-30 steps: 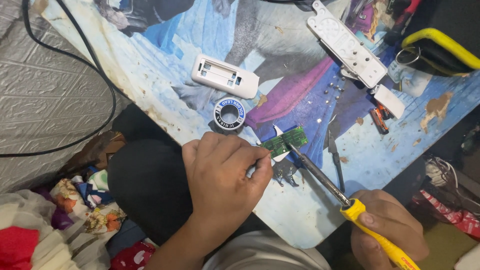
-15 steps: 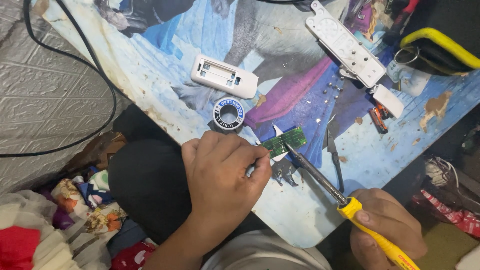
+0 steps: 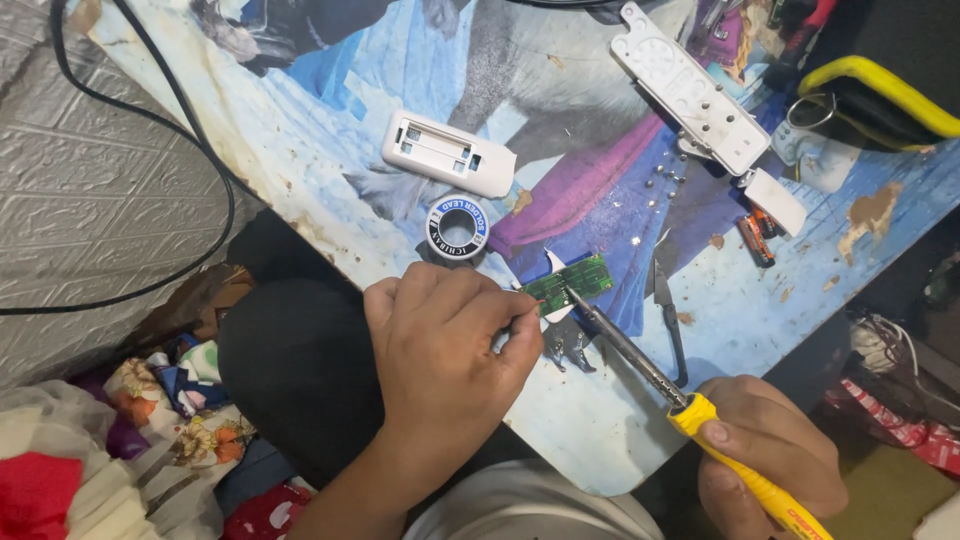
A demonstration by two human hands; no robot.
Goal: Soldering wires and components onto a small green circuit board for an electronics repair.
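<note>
Barely shifted since earlier frames: small green board (image 3: 570,281), flat and rectangular, on worn printed mat (image 3: 330,120). Iron (image 3: 700,415) tip, thin metal shaft on yellow handle, touching board's lower edge. Right hand (image 3: 770,455) clenched around handle. Left hand (image 3: 445,350) pinching thin wire at board's left end. Solder spool (image 3: 456,228) just above; white casing (image 3: 448,153) beyond; tweezers (image 3: 668,315) right.

The soldering iron (image 3: 640,360) has a dull metal shaft and glossy yellow plastic grip; at its 11 o'clock, a green circuit board (image 3: 572,280) (matt), on a worn, chipped printed tabletop (image 3: 330,130).
</note>
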